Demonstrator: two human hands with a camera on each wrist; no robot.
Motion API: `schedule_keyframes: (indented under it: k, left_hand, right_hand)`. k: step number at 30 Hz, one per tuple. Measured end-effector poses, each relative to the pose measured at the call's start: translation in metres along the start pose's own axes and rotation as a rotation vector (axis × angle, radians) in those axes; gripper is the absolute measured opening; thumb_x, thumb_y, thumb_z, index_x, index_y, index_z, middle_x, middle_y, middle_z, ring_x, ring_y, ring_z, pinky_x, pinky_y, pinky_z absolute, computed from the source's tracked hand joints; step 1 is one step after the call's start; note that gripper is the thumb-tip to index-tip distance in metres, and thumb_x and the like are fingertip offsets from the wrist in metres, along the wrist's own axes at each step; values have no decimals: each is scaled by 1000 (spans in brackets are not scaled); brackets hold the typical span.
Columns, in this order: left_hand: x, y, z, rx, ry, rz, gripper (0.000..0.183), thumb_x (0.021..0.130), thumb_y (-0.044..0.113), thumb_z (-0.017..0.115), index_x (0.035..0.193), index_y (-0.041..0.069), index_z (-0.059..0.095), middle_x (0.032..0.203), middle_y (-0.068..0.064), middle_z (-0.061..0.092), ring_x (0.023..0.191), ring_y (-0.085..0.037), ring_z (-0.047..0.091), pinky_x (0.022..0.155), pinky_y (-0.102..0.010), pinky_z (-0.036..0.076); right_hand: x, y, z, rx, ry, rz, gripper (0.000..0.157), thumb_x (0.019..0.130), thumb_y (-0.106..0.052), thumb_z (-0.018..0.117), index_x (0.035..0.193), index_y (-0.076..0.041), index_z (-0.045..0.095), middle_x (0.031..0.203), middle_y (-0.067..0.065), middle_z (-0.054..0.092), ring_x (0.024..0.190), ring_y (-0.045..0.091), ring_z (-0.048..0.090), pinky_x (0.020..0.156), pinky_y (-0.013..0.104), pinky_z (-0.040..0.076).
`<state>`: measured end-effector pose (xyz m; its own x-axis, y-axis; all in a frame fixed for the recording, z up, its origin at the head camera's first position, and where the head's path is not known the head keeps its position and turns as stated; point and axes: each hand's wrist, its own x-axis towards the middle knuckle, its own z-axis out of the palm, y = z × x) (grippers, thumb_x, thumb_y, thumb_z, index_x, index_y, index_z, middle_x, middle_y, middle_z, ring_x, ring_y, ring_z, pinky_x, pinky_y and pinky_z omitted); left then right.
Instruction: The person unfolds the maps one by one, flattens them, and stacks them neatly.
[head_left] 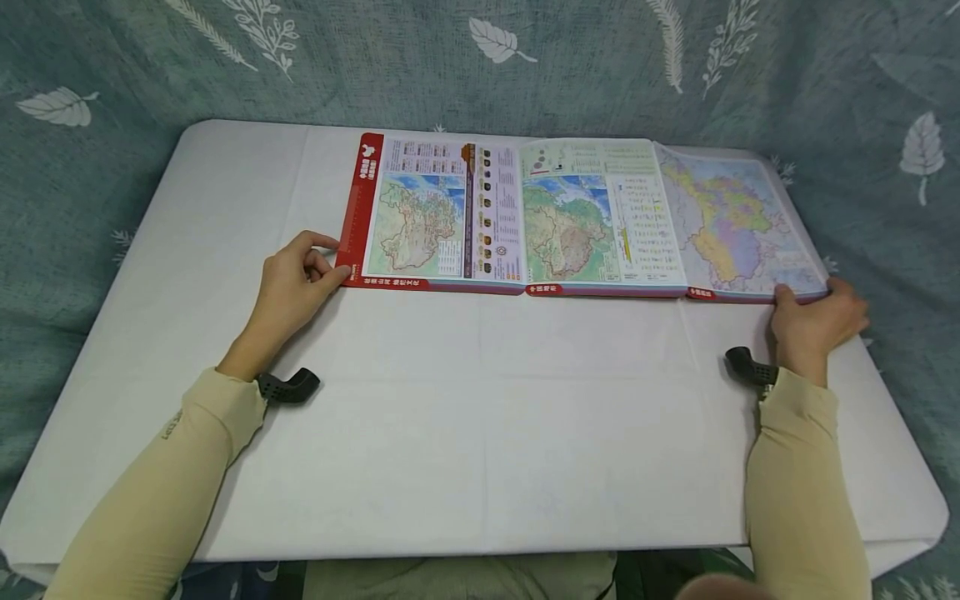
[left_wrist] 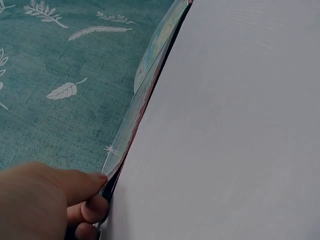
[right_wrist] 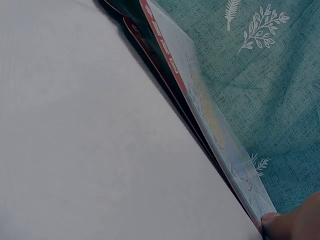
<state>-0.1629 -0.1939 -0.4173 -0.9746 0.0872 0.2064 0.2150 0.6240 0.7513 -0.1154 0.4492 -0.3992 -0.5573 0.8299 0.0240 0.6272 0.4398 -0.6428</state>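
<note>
A glossy folding map (head_left: 585, 225) lies across the far part of the table, three printed panels showing side by side. Its left panel carries a red strip (head_left: 357, 208) with white lettering; coloured maps and text fill the rest. My left hand (head_left: 288, 279) pinches the left edge near the front corner, thumb on top and fingers curled at the edge in the left wrist view. At the opposite end, my right hand (head_left: 821, 323) grips the front right corner, its thumb (right_wrist: 280, 222) on the surface. The right hand's other fingers are mostly hidden.
White cloth covers the table (head_left: 480, 433), which has rounded corners. A green curtain (head_left: 420, 67) with white leaf prints hangs behind it and down the sides. Black devices sit at the left wrist (head_left: 288, 387) and right wrist (head_left: 748, 367).
</note>
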Motion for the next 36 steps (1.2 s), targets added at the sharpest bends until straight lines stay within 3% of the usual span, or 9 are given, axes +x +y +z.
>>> schedule_keyframes:
  k: [23,36]
  left_hand:
    - [-1,0,0,28,8,-10,33,96,13,76,124,0,64,75,-11,61,68,-19,50,60,-19,35]
    - [-2,-2,-1,8,21,-22,33,101,24,72,127,5,63,75,-10,62,67,-16,49,59,-20,35]
  right_hand:
    - [4,3,0,-7,4,18,71,101,-32,62,163,-12,36,166,15,30,154,30,21,127,41,18]
    - [2,4,7,48,104,-80,77,95,-49,66,157,-10,43,161,13,41,151,26,34,126,35,19]
